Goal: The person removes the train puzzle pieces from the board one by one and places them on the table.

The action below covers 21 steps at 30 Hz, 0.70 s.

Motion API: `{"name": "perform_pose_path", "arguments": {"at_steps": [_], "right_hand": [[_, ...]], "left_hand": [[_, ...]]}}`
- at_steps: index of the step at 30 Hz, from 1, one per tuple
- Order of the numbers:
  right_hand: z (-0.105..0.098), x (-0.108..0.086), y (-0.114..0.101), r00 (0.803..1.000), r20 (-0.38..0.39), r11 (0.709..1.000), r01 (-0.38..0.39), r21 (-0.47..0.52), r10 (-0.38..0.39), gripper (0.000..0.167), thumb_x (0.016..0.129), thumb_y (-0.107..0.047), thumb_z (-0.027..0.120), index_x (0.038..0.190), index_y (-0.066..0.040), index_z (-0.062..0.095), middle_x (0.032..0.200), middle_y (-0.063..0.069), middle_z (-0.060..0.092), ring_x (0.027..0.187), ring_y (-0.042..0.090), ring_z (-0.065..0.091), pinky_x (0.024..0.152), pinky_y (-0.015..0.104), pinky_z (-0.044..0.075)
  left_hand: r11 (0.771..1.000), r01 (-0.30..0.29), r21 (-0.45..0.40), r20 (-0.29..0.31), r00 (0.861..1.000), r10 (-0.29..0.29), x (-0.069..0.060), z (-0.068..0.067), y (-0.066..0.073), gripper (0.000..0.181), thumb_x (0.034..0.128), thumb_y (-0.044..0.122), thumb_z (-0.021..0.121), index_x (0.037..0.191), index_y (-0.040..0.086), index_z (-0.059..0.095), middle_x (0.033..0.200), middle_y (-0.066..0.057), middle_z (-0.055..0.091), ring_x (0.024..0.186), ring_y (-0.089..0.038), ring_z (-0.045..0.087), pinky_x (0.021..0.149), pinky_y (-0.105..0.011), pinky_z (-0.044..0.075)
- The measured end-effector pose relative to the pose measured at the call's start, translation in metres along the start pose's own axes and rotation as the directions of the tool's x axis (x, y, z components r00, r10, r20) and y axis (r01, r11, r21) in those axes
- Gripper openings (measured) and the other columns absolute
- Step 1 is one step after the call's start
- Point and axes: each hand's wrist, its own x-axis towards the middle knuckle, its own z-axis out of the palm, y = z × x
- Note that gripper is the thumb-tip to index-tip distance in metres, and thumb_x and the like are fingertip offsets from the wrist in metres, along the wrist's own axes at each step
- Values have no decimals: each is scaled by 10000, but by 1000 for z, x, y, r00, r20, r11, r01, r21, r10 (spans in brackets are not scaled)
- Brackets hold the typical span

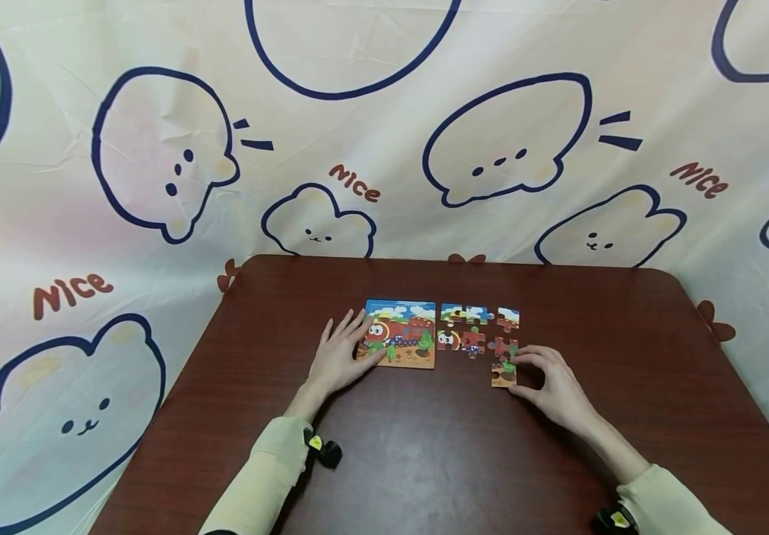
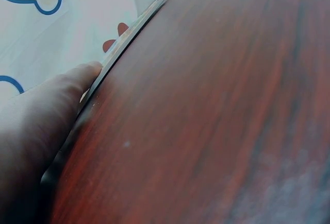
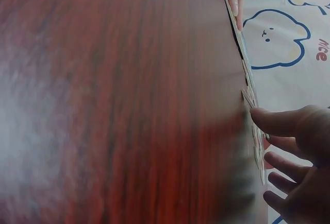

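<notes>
My left hand (image 1: 339, 360) rests on the left side of a square picture board (image 1: 414, 357), fingers spread, thumb along its lower part. That thumb lies at the board's edge in the left wrist view. With thumb and fingertips, my right hand (image 1: 561, 390) pinches a jigsaw piece (image 1: 503, 377) with green and sandy colours. In the right wrist view this piece (image 3: 249, 99) looks tilted, one edge raised by the thumb. Directly above it lies a red jigsaw piece (image 1: 506, 346). Whether the two interlock cannot be told.
Right of the board lie sky-coloured jigsaw pieces (image 1: 464, 315), with another sky piece (image 1: 508, 318) apart at their right. Below them sit a red-and-white piece (image 1: 449, 340) and a red piece (image 1: 473, 342). Behind the brown table (image 1: 411, 446) hangs a cartoon-printed cloth (image 1: 397, 148).
</notes>
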Motion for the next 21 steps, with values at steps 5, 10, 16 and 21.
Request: {"name": "perform_pose_path", "arguments": {"at_steps": [5, 10, 16, 21], "right_hand": [[-10, 1, -15, 999, 34, 1000, -23, -4, 23, 380, 839, -135, 956, 1179, -56, 804, 1339, 216, 693, 1325, 460, 539, 1062, 684, 471], [-18, 2, -30, 992, 91, 996, -85, -16, 86, 366, 864, -92, 937, 1195, -17, 799, 1366, 248, 693, 1365, 498, 522, 1115, 729, 440], [-17, 4, -33, 993, 85, 997, -74, -38, 77, 417, 852, -117, 956, 1224, -33, 787, 1359, 230, 699, 1358, 486, 530, 1110, 715, 454], [-14, 13, -39, 995, 81, 998, -56, -2, 56, 489, 864, -119, 949, 1307, -45, 755, 1371, 215, 691, 1345, 477, 546, 1100, 725, 460]], "left_hand": [[1000, 0, 8, -2, 1000, 0, 1, 1, -1, 855, 1019, 660, 658, 1706, 203, 436, 1823, -23, 313, 1738, -273, 201, 1414, -628, 63], [1000, 0, 7, -4, 1000, 0, 0, 0, -1, 856, 1018, 671, 651, 1707, 211, 433, 1824, -17, 312, 1739, -267, 199, 1414, -626, 62], [1000, -3, -3, -7, 1000, 3, -2, 0, 0, 851, 1017, 657, 662, 1702, 202, 442, 1820, -24, 318, 1737, -271, 205, 1412, -633, 72], [1000, -3, 3, -15, 1000, 4, -1, 1, 1, 849, 1017, 662, 657, 1700, 203, 449, 1818, -26, 327, 1736, -271, 211, 1412, -632, 78]]}}
